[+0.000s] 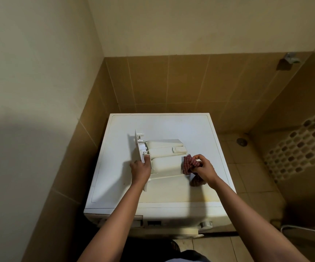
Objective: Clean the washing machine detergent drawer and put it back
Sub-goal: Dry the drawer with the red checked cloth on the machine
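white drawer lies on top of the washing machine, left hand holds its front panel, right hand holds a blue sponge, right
No sponge: in the head view the right hand holds a bunched red checked cloth. The white plastic detergent drawer does lie on the white washing machine, left hand holding its front panel.

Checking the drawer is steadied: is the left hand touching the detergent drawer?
Touching. The head view shows the left hand gripping the detergent drawer by its front panel.

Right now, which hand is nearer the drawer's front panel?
Left. The left hand grips the front panel itself; the right hand holds the checked cloth at the drawer's opposite end.
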Demonstrator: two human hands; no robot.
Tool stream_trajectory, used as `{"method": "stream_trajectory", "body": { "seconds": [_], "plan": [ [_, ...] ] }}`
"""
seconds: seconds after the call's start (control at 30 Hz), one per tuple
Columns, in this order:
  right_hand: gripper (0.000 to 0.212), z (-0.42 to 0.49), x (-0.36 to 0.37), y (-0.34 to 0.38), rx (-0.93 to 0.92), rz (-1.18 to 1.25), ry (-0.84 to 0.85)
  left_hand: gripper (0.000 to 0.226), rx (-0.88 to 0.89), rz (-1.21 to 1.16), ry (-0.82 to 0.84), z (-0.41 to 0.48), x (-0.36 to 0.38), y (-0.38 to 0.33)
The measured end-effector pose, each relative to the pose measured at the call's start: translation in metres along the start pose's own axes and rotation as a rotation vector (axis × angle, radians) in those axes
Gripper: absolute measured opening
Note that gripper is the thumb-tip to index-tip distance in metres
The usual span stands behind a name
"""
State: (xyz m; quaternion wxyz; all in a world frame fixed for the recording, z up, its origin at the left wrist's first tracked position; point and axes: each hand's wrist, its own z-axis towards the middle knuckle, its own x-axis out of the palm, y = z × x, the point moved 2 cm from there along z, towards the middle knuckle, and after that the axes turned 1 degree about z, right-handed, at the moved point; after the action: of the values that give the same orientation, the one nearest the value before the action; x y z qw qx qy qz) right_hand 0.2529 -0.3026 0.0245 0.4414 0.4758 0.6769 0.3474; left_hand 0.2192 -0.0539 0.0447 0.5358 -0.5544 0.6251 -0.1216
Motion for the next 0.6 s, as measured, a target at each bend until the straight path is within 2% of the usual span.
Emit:
{"method": "stream_trajectory", "body": {
  "seconds": [0.1,0.2,0.33,0.4,0.47,0.53,0.6],
  "plan": [
    [0.02,0.0,-0.008,0.01,-0.069,-0.066,-0.062,0.063,-0.035,0.038,0.005,0.006,-0.002,-0.006],
    [0.016,0.002,-0.016,0.026,-0.181,-0.154,-0.217,0.071,-0.083,0.113,0.018,0.017,-0.008,-0.015],
    [0.025,0.008,-0.009,0.057,-0.311,-0.246,-0.438,0.077,-0.118,0.175,0.025,0.036,-0.011,-0.026],
    [0.031,0.013,0.006,0.071,-0.321,-0.245,-0.477,0.078,-0.142,0.182,-0.014,0.043,-0.01,-0.031],
    [0.037,0.018,0.031,0.081,-0.332,-0.288,-0.369,0.078,-0.174,0.167,-0.037,0.048,-0.007,-0.036],
    [0.035,0.022,0.058,0.082,-0.378,-0.352,-0.117,0.077,-0.206,0.145,-0.061,0.05,-0.002,-0.042],
    [0.042,0.026,0.076,0.072,-0.423,-0.543,0.099,0.077,-0.222,0.133,-0.111,0.051,0.0,-0.046]
  ]
}}
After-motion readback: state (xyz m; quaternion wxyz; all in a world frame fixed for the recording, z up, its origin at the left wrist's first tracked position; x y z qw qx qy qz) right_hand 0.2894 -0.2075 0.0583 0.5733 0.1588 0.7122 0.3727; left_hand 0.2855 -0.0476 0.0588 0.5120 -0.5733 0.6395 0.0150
